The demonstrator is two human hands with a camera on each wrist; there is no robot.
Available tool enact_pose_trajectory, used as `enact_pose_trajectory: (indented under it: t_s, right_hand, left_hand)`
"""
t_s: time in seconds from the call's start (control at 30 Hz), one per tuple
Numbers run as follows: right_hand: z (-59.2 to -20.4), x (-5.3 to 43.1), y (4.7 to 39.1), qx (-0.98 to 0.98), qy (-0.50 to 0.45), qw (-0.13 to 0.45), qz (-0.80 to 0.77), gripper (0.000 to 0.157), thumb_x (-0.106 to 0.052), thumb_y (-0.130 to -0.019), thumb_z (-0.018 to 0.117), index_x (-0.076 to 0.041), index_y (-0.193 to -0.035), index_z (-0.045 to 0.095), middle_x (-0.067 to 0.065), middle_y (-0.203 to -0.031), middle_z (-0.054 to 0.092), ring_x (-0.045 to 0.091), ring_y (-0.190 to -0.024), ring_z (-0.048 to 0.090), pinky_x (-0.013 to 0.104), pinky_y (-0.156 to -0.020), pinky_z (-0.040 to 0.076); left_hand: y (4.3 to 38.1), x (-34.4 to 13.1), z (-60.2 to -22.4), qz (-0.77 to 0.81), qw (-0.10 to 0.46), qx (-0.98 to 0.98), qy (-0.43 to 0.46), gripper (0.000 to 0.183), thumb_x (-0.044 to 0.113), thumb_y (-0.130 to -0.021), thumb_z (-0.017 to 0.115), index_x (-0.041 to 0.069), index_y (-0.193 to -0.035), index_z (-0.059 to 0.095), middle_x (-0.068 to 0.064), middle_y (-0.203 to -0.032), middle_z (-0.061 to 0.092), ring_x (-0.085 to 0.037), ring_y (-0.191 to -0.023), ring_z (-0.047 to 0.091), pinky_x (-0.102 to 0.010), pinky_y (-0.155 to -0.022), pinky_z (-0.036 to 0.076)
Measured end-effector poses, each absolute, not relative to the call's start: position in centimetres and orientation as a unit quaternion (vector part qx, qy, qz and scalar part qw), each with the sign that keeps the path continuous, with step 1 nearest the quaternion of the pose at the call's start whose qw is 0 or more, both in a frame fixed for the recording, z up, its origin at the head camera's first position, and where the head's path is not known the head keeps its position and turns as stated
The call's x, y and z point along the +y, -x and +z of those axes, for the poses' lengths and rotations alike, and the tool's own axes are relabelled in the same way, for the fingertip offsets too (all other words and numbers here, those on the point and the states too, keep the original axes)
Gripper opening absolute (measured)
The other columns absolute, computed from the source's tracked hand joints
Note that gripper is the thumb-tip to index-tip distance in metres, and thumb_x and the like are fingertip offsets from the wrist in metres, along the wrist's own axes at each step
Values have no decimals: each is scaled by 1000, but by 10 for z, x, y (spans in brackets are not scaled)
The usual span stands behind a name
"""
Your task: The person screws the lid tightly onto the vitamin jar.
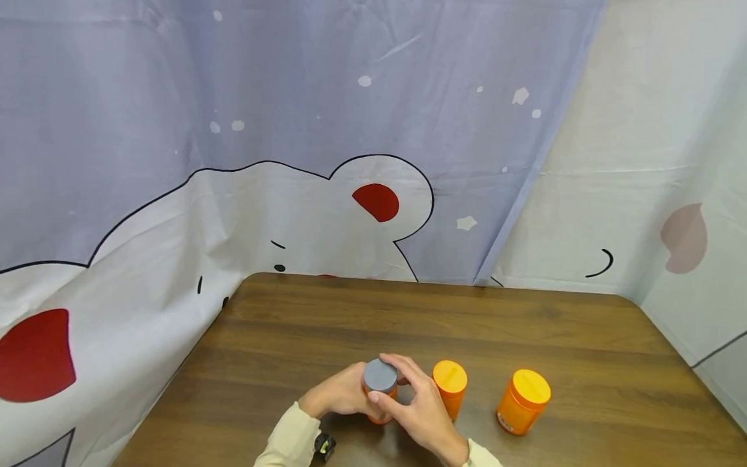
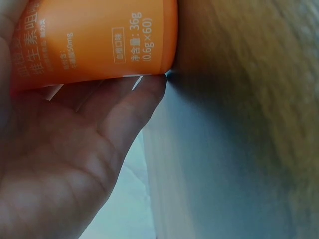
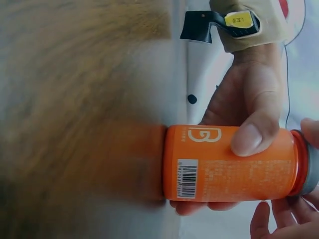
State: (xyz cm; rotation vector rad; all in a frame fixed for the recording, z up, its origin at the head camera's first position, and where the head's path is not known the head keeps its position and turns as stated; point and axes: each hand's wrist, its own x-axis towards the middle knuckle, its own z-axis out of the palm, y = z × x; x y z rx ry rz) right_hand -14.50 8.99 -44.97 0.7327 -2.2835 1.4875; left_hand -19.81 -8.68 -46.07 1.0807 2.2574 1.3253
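I have the left hand [image 1: 345, 393] gripping the grey-lidded vitamin bottle [image 3: 224, 167], thumb [image 3: 251, 137] against its side; the right hand [image 1: 419, 410] pinches its top, and both forearms [image 1: 292, 433] angle in from its near side.
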Motion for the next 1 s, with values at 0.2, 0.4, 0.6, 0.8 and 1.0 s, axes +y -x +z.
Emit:
enact_pose_trajectory:
  t_s: [0.2,0.4,0.6,0.8,1.0]
  right_hand:
    - [-451,92,145,-791,-251,144,539,48,-30,-79,72,-28,-123,53,-9,-121,55,10,-95,58,32,-80,48]
    - [-451,92,145,-791,-236,121,552,49,-31,-78,73,-27,-123,53,-9,-120,56,13,-94,59,35,-82,48]
    - [-451,91,144,-790,-217,92,566,51,-31,-78,73,-28,-123,50,-9,-117,57,14,-96,58,35,-82,47]
    - [-454,92,145,-768,-230,70,593,49,-24,-82,69,-25,-126,47,-6,-119,56,16,-105,54,32,-83,47]
    - [-455,92,146,-767,-234,57,594,49,-22,-84,66,-26,-129,46,-4,-117,57,18,-103,55,33,-83,47]
  left_hand:
    - [199,-86,-461,463,153,789,-374,45,15,-69,76,8,-110,58,5,-94,63,-2,-78,57,-23,-74,48]
    - [199,-86,-460,456,153,798,-363,41,16,-67,76,13,-104,59,10,-88,61,-2,-75,56,-22,-71,48]
    - [199,-87,-461,454,152,806,-349,37,18,-66,78,16,-98,60,10,-85,61,-3,-73,56,-22,-70,47]
    - [198,-88,-463,468,162,796,-347,36,16,-66,76,15,-98,59,9,-87,60,-4,-77,55,-23,-73,47]
    - [199,-88,-463,467,159,795,-353,37,17,-67,77,15,-100,59,9,-88,60,-3,-78,56,-23,-73,47]
